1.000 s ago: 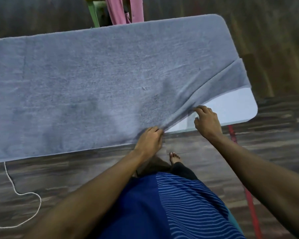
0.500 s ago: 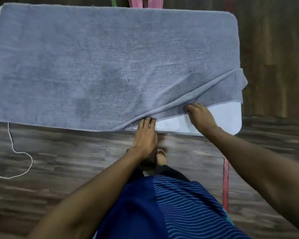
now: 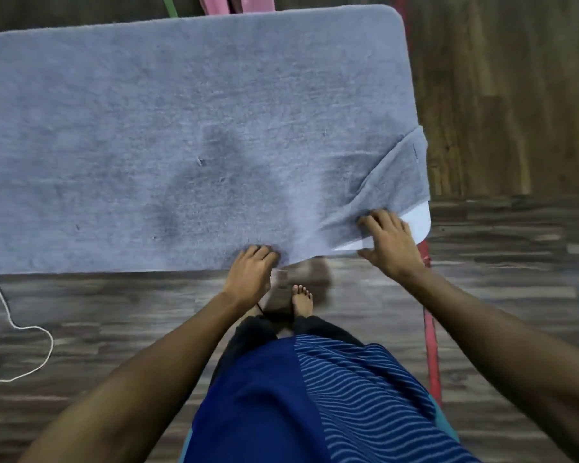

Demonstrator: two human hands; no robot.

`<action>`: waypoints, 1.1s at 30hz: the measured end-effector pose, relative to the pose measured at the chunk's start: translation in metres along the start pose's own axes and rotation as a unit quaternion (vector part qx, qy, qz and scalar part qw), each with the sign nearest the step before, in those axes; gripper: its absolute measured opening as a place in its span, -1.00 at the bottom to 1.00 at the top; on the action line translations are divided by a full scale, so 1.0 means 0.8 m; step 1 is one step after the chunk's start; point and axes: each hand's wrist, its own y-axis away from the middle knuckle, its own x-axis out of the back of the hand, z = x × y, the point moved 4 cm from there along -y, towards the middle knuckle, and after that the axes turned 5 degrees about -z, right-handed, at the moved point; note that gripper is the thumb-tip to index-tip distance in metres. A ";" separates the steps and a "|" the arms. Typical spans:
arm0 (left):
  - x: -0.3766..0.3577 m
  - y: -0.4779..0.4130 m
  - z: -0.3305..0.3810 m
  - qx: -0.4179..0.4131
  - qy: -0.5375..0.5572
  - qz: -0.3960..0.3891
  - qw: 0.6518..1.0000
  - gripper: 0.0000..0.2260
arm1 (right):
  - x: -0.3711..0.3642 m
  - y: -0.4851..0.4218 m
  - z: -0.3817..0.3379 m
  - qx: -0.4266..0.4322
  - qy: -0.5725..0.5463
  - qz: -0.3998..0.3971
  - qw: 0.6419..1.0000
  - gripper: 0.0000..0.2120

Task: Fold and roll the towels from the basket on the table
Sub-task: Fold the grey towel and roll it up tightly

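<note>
Seen from above, a large grey towel [image 3: 181, 128] lies spread flat over a white table [image 3: 416, 222], covering it almost to every edge; only the near right corner of the tabletop shows bare. No basket is in view.

The person's left hand [image 3: 251, 275] sits at the towel's near hem, its fingers curled down over the edge and gripping it. The right hand [image 3: 393, 245] rests further right on a rucked part of the hem, fingers spread and bent; whether it pinches the cloth or only presses it cannot be told. Beside it, the towel's right corner is doubled over in a slanting flap [image 3: 401, 172].

Thick and soft, the towel will likely drape limply, hold creases and drag on the tabletop rather than slide. Hems and corners look like the best places to take hold.

It fills the table, so any fold must travel over its own surface. Wooden floor [image 3: 515, 262] lies open to the right and behind, with a white cord [image 3: 24, 329] on it to the left.
</note>
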 end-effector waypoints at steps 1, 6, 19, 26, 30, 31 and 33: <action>-0.003 0.002 0.002 0.003 0.001 -0.009 1.000 -0.68 | 0.004 -0.001 0.012 0.002 -0.002 -0.012 1.000 -0.35; -0.005 0.001 -0.001 0.039 0.012 -0.020 0.999 -0.77 | 0.008 0.010 0.046 -0.005 -0.045 -0.016 0.999 -0.30; -0.003 0.002 0.002 0.001 0.000 -0.013 1.000 -0.80 | -0.049 0.114 0.034 -0.130 -0.091 0.108 0.981 -0.80; 0.000 0.007 -0.002 -0.003 0.044 -0.029 0.999 -0.87 | -0.051 0.108 0.028 -0.212 -0.101 0.059 0.970 -0.74; 0.008 0.009 -0.017 -0.002 0.064 -0.033 0.997 -0.90 | -0.042 0.087 0.005 -0.225 -0.141 0.025 0.964 -0.72; 0.014 0.012 -0.025 -0.001 0.067 -0.020 0.998 -0.89 | -0.037 0.079 -0.008 -0.217 -0.162 0.020 0.962 -0.75; 0.027 0.017 -0.042 0.005 0.076 0.007 0.997 -0.88 | -0.025 0.058 -0.041 -0.197 -0.192 0.014 0.961 -0.78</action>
